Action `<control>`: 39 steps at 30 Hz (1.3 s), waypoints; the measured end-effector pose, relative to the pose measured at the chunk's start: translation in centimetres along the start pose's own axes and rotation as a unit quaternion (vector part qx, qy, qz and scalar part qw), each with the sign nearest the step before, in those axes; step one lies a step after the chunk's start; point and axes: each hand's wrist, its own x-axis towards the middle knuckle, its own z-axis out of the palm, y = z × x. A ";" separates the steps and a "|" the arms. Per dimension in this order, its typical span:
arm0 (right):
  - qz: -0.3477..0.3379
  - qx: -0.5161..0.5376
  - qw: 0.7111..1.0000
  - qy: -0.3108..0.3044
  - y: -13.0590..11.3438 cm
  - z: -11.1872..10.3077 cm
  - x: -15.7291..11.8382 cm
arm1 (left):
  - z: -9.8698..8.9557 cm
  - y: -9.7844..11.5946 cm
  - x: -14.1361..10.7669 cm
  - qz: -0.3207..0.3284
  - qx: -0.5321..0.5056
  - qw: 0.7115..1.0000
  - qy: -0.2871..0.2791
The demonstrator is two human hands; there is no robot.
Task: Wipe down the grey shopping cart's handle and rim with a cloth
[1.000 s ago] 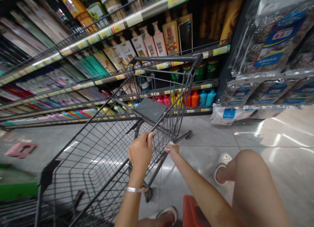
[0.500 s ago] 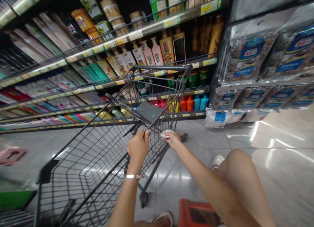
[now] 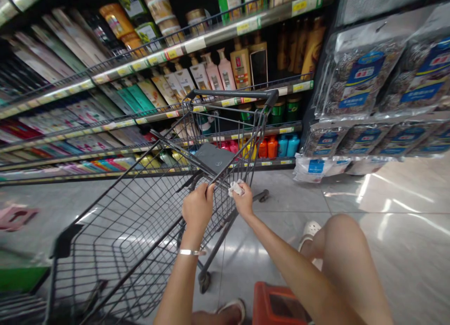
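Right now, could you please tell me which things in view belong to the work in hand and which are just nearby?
In use:
- shopping cart, gripped by the left hand
- crumpled white cloth or tissue, held in the right hand

Just nearby:
- bottles on the shelves
- hanging packets
- pink plastic object at far left

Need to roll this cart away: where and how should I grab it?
Probably by the handle, coming from above, near both ends: it is a straight, bare bar across one end of the cart, with a gap beneath.
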 end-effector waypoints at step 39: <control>0.063 -0.067 0.996 0.014 7.7 3.1 -10.9 | 0.4 -0.1 0.0 -0.008 0.008 1.000 -0.007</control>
